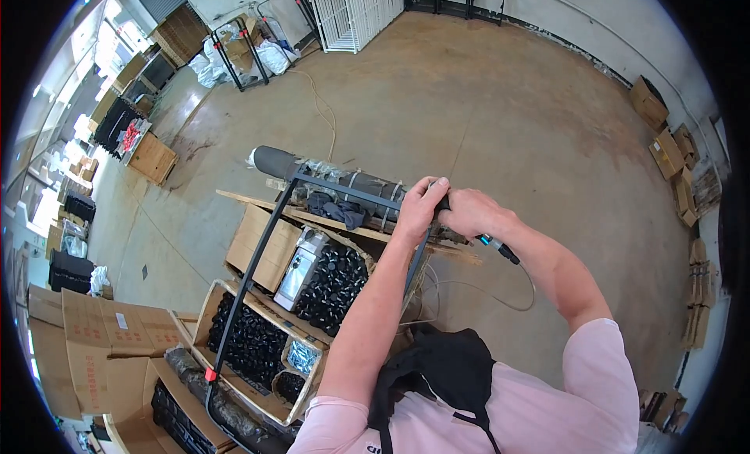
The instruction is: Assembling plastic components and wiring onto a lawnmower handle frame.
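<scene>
Both my arms reach forward over a dark U-shaped square-tube metal frame. At its right corner, my left hand is closed, fingers wrapped around the tube. Close against it, my right hand grips a slim black corded electric screwdriver with a blue ring. Its cable loops down to the right and back under my arms. The tool's tip and the exact contact point are hidden between my hands. Below the frame's crossbar lies a long dark wrapped roll, with a dark cloth in front of it.
Left of my arms stand an open box of black plastic parts, a silver metal device and a bin of black parts with a packet of blue-silver screws. A large cardboard box sits lower left. Wooden planks lie beneath the frame.
</scene>
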The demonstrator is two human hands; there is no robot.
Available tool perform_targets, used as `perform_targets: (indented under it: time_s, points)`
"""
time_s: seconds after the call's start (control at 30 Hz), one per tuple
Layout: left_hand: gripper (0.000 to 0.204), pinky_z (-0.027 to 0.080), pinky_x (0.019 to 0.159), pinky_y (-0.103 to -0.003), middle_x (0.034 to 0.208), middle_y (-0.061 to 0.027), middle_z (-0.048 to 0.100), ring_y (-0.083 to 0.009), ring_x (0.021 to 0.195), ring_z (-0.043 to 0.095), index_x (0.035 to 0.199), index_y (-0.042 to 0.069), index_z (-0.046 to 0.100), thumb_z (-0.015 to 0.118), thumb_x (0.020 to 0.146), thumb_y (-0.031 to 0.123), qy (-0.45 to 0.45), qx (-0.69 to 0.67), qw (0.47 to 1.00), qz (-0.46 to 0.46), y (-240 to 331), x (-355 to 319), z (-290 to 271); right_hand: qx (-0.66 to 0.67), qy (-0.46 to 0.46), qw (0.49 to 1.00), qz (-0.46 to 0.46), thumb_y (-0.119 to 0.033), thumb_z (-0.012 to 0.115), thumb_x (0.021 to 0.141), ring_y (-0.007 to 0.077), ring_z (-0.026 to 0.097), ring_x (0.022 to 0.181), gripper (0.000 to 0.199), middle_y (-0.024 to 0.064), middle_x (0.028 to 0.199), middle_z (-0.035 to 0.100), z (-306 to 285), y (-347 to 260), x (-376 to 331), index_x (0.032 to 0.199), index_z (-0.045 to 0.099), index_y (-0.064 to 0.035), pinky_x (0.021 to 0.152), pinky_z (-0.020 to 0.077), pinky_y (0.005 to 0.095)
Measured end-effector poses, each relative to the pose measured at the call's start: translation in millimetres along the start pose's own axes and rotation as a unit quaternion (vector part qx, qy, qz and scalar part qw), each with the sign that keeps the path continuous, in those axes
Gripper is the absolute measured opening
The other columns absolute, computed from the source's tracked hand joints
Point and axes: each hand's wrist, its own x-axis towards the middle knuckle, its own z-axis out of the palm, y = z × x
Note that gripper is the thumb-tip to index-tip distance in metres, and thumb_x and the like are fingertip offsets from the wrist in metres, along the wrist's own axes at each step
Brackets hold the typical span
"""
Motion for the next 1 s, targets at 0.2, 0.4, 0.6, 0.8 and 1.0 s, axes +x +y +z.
perform_targets:
  time_s: [0.2,0.4,0.6,0.8,1.0]
  points:
    - [0.024,0.05,0.081,-0.028,0.099,0.0002,0.068,-0.0089,0.091,0.061,0.107,0.005,0.069,0.068,0.107,0.029,0.01,-0.001,1.0,0.002,-9.2,-2.4,-10.8,-0.024,-0.027,0.999,0.002,-0.028,0.059,0.093,0.0312,0.074,0.068,0.034,0.0157,0.071,0.073,2.6,-5.6,4.9,0.107,0.067,0.0017,0.071,0.0576,0.0473]
    - [0.028,0.05,0.082,-0.028,0.1,0.0,0.068,-0.0088,0.091,0.061,0.111,0.005,0.07,0.067,0.107,0.032,0.037,0.02,0.999,-0.003,-6.7,-5.6,-7.2,0.015,-0.032,0.999,0.016,-0.028,0.06,0.093,0.0276,0.073,0.064,0.034,0.0145,0.072,0.072,5.3,-6.3,7.8,0.108,0.067,0.0014,0.067,0.0569,0.0447]
    - [0.036,0.05,0.083,-0.029,0.1,-0.0005,0.068,-0.0101,0.092,0.059,0.113,0.003,0.072,0.068,0.106,0.038,0.028,0.057,0.998,-0.014,-3.1,-7.5,-9.9,0.038,-0.034,0.996,0.078,-0.029,0.065,0.088,0.0256,0.072,0.062,0.032,0.0134,0.074,0.073,17.5,-6.4,15.6,0.097,0.073,0.0003,0.066,0.0569,0.0423]
    - [0.04,0.05,0.081,-0.031,0.099,-0.0023,0.068,-0.0119,0.091,0.059,0.112,0.002,0.072,0.071,0.103,0.041,0.01,0.093,0.995,-0.022,-2.9,-3.6,-9.9,0.021,-0.049,0.993,0.105,-0.02,0.07,0.08,0.0257,0.075,0.078,0.025,0.0145,0.086,0.078,28.9,10.8,42.4,0.091,0.075,0.0009,0.068,0.0564,0.0408]
    - [0.042,0.051,0.082,-0.032,0.099,-0.0041,0.069,-0.0132,0.091,0.06,0.11,0.001,0.071,0.07,0.103,0.043,0.005,0.06,0.998,-0.034,2.2,-4.9,-16.8,0.049,-0.037,0.991,0.123,-0.012,0.07,0.073,0.0234,0.072,0.076,0.016,0.0133,0.083,0.076,22.7,-11.7,36.4,0.083,0.072,0.0011,0.065,0.054,0.0391]
